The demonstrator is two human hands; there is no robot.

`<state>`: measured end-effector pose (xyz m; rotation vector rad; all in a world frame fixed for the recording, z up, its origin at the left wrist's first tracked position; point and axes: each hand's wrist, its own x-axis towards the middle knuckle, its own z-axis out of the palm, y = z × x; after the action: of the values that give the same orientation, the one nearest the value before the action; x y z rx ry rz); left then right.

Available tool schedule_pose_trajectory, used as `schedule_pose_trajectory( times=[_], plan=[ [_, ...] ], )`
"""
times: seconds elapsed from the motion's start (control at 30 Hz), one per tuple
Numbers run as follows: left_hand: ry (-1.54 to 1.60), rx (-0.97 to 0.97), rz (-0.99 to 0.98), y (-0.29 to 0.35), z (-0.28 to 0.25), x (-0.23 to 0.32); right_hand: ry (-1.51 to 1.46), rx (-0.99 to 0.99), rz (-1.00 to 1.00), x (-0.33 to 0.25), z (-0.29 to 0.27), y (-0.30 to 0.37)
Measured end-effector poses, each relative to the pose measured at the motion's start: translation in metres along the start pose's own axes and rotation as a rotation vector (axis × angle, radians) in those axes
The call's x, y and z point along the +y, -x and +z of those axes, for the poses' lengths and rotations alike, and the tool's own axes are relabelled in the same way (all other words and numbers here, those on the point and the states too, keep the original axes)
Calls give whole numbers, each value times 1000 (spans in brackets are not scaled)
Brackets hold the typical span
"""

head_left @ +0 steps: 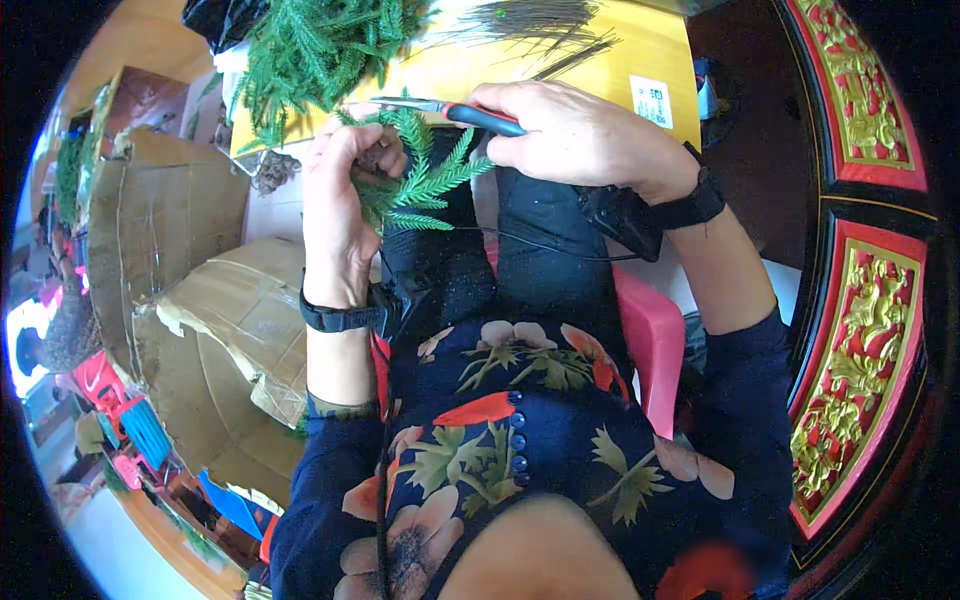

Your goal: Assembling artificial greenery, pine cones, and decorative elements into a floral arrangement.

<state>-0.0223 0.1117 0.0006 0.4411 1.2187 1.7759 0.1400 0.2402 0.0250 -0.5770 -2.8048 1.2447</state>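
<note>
My left hand (343, 170) is closed around the lower part of a green artificial pine sprig (438, 186), whose needled tips fan out to the right over my lap. In my right hand (590, 138) is a pair of pliers (482, 118) with red and dark handles, gripped between thumb and fingers. The metal jaws point left, passing just above the sprig near my left fingertips. Whether they touch anything there, I cannot tell. Both hands are at the near edge of a yellow table (440, 62).
A heap of green pine sprigs (315, 55) covers the table's left part. Thin dark wire stems (540, 25) lie at its far side, and a white label (651, 101) is at its right. An open cardboard box (225, 330) stands to my left; carved red-and-gold panels (860, 340) rise to my right.
</note>
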Motion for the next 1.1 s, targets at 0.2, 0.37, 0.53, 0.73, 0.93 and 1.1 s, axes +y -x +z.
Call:
schedule_pose_trajectory(
  times=[0.2,0.37,0.53,0.73,0.93,1.1],
  plan=[
    [46,-73,-89,-2,-3,4,-14,-92,60,-1,-1,-3],
    [41,-58,-135,-5,-2,5,10,-73,119,-3,1,1],
    [72,-41,-201,-4,2,10,-1,59,-37,6,4,3],
    [224,-190,-407,-10,-13,8,-111,-33,-13,6,1,1],
    [217,55,-446,-1,15,13,-66,63,-68,10,8,7],
    [204,-149,-467,-15,-12,-1,11,75,-93,13,8,9]
  ],
)
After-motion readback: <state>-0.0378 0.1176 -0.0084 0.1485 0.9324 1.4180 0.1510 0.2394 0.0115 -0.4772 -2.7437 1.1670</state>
